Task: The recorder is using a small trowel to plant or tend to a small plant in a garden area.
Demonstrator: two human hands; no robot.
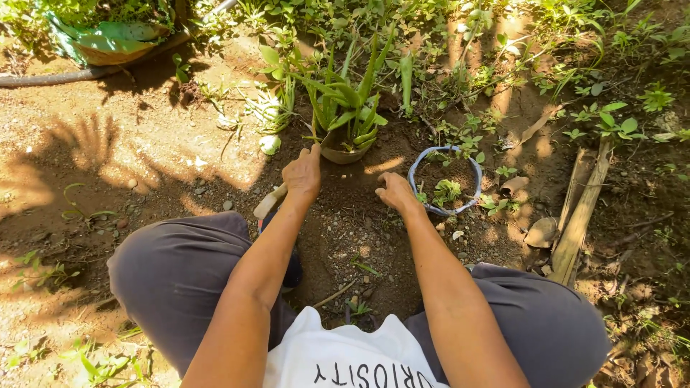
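- Left hand (302, 174), centre of frame, rests on dark loose soil at the foot of a small tan pot (343, 152); its fingers are curled down toward the rim of the pot, and whether they grip anything I cannot tell.
- Right hand (394, 192), just right of centre, lies on the soil beside a blue-rimmed round container (415, 170); fingers bent loosely, holding nothing visible.
- Tan pot: holds a plant with long upright green leaves (350, 93), spreading well above the rim. Soil inside mostly hidden by the leaves.
- Blue-rimmed container: filled with dark soil, with one small green seedling (448, 190) low in it, toward the near side.
- Pale tool handle (269, 201) lies on the ground just left of the left wrist, partly hidden.
- Green and tan bag (108, 39), upper left of frame, slumped with greenery over it; contents not clear.
- Risk: the tall plant looks top-heavy, so a push at the rim could tip the pot and spill the soil.
- Risk: the right hand sits very close to the seedling's container; a careless sweep could knock the rim or crush the seedling.
- Risk: loose soil and small stones underfoot may let either pot settle crooked.
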